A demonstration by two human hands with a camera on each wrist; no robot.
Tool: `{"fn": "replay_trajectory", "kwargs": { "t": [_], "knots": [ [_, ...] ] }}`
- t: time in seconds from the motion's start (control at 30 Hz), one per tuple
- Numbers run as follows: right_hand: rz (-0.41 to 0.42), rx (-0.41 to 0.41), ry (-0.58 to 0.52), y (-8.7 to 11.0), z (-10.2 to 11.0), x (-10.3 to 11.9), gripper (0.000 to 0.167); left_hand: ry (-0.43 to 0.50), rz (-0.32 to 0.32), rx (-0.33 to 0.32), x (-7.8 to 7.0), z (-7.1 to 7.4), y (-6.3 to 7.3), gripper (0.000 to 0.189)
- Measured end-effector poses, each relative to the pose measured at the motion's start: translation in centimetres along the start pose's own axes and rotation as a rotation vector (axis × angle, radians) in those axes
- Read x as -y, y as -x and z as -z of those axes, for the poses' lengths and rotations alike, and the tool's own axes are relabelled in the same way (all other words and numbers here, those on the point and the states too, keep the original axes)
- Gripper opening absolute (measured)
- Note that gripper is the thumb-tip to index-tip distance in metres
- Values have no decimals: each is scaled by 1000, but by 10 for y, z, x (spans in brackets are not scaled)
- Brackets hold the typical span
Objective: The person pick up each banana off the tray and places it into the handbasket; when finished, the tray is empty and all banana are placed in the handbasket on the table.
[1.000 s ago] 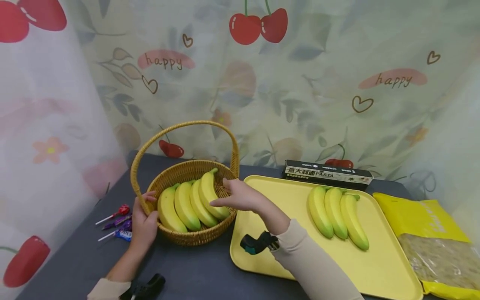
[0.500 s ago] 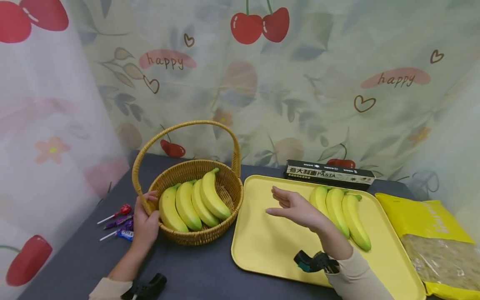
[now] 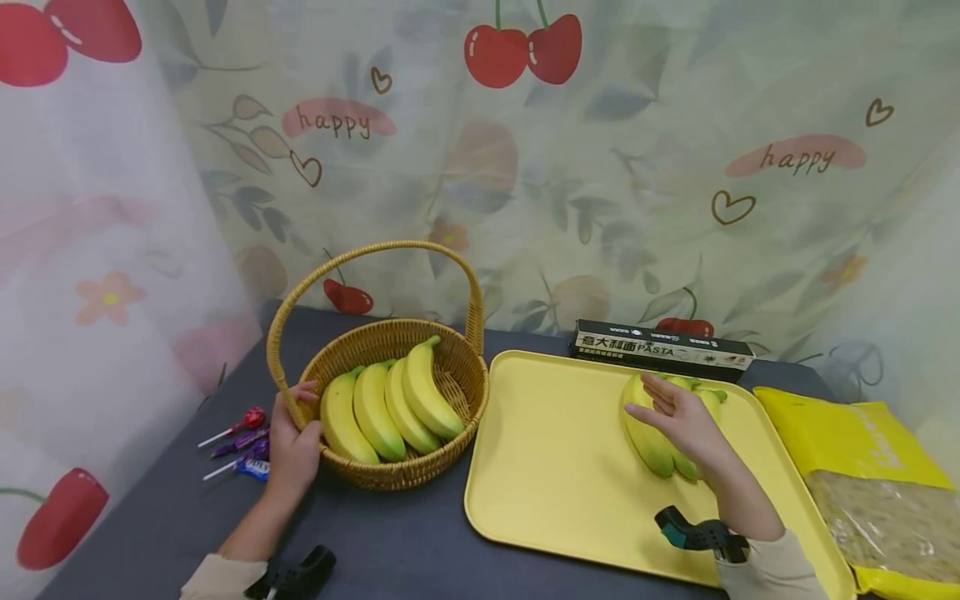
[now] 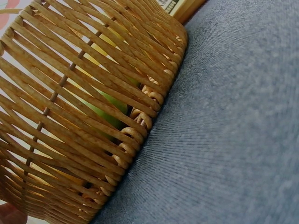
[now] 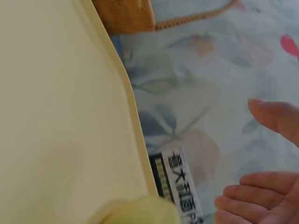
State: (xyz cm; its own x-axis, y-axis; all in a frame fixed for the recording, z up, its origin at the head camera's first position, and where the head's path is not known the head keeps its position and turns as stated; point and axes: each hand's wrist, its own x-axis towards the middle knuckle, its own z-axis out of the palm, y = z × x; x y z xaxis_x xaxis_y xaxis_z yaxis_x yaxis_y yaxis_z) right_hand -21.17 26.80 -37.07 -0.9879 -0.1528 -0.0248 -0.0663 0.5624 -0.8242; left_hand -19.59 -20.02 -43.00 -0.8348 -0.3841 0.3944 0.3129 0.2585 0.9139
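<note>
Nearest, two beige sleeves [image 3: 772, 575] reach in, each with a black wrist mount [image 3: 697, 533]. Beyond them spreads the dark blue table [image 3: 397, 550]. The left hand [image 3: 294, 442] is clamped on the left side of the basket [image 3: 397, 477], at the foot of the handle. Well apart from it, the right hand [image 3: 686, 421] holds nothing: its fingers are straight, its thumb spread from them, over the tray bananas [image 3: 647, 446], which it partly hides. These lie at the right of the yellow tray [image 3: 555, 475], just beside the basket. Inside the basket, four bananas [image 3: 375, 417] lean side by side, bare weave to their right. Left of the basket lie sweets [image 3: 243, 442] in red, purple and blue wrappers. Right of the tray is a yellow bag [image 3: 877, 475] with a clear lower part. Behind the tray lies a pasta box [image 3: 663, 348]; farthest hangs a cloth [image 3: 600, 208] printed with cherries and "happy".
</note>
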Motion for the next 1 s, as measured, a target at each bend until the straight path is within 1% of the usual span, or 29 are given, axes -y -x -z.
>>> {"fn": "replay_trajectory", "kwargs": {
  "t": [0.13, 0.23, 0.37, 0.5, 0.63, 0.9, 1.0],
  "knots": [
    [-63, -56, 23, -2, 6, -12, 83, 7, -2, -3, 0, 0, 1, 34],
    [-79, -55, 14, -5, 3, -22, 84, 5, -2, 0, -1, 0, 1, 34],
    [-66, -49, 21, -8, -5, -33, 86, -10, 4, 2, -2, 0, 1, 34],
    [-40, -69, 88, -12, -13, -40, 78, -12, 10, 7, -2, 0, 1, 34],
    [-14, -96, 132, -15, -19, -44, 71, -8, 13, 8, -2, 0, 0, 34],
    [29, -93, 122, -14, -27, -46, 62, -11, 3, 3, -1, 0, 1, 35],
    [44, -83, 121, -14, -28, -46, 63, -5, 2, 3, -3, -1, 1, 34]
  ]
}}
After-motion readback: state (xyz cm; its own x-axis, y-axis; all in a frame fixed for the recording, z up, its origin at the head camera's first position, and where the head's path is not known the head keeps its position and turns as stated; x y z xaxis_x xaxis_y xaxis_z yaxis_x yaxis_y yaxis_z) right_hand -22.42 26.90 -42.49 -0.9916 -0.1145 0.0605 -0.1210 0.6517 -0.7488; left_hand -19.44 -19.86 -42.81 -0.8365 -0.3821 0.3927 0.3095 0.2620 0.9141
